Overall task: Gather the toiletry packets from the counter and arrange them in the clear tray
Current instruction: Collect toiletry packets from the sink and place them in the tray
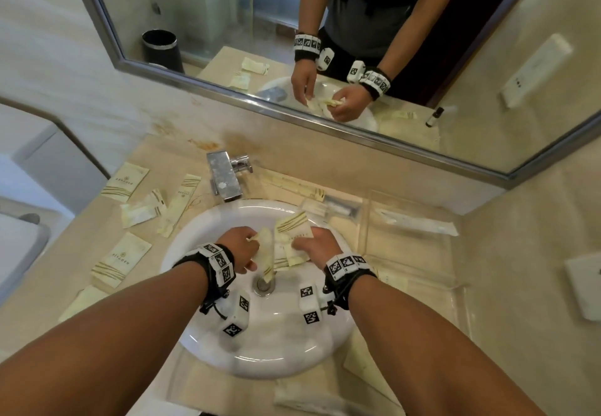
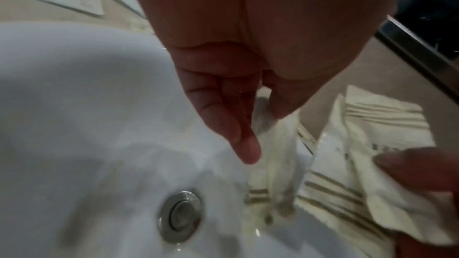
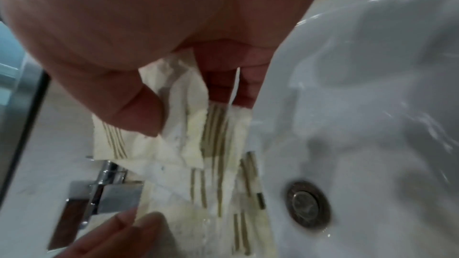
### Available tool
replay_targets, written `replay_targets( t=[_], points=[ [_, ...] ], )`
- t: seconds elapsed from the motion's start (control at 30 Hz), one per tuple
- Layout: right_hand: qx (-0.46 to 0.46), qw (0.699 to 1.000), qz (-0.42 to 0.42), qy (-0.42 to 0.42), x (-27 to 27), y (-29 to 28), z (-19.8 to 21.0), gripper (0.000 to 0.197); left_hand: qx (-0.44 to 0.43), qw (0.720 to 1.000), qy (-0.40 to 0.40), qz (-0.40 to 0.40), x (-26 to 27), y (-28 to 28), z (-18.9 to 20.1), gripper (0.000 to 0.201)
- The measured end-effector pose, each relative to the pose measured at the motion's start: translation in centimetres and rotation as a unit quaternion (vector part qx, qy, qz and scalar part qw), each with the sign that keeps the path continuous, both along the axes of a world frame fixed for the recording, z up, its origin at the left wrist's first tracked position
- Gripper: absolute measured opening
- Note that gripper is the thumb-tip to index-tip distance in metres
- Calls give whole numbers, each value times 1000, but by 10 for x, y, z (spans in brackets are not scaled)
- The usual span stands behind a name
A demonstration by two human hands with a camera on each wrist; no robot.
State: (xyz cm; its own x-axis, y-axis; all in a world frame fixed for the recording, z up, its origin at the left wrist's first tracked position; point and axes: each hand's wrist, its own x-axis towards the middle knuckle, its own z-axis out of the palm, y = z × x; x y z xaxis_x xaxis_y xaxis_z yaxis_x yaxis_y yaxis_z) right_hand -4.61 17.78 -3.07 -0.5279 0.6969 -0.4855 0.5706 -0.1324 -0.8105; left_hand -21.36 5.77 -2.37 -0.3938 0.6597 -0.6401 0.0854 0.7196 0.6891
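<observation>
Both hands hover over the white sink [image 1: 208,220]. My left hand [image 1: 252,254] pinches a long narrow cream packet [image 1: 266,257] that hangs toward the drain [image 1: 264,285]; the left wrist view shows its fingers [image 2: 238,134] curled on this narrow packet [image 2: 273,154]. My right hand [image 1: 300,246] grips a fanned bunch of striped cream packets [image 1: 292,231]; its thumb [image 3: 131,109] presses on the bunch [image 3: 198,136]. The clear tray [image 1: 414,262] lies on the counter to the right of the sink. Several more packets lie on the left counter, such as a flat one [image 1: 125,181] and a long one [image 1: 182,204].
A chrome faucet [image 1: 224,174] stands behind the sink. A mirror [image 1: 325,41] covers the wall above. A clear-wrapped long item [image 1: 416,222] lies at the tray's far end. More packets [image 1: 122,259] lie near the counter's left front, and one [image 1: 312,399] by the front edge.
</observation>
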Motion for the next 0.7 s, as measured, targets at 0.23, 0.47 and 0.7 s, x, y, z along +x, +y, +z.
replay_targets(
  t=[0.23,0.47,0.7],
  points=[
    [45,997,65,-23,12,14,42,30,43,992,-95,-64,27,31,43,22],
    [-80,995,50,-27,41,17,57,43,58,987,-124,-79,49,54,64,34],
    [144,967,183,-100,60,31,71,15,11,985,-69,-160,67,71,88,47]
  ],
)
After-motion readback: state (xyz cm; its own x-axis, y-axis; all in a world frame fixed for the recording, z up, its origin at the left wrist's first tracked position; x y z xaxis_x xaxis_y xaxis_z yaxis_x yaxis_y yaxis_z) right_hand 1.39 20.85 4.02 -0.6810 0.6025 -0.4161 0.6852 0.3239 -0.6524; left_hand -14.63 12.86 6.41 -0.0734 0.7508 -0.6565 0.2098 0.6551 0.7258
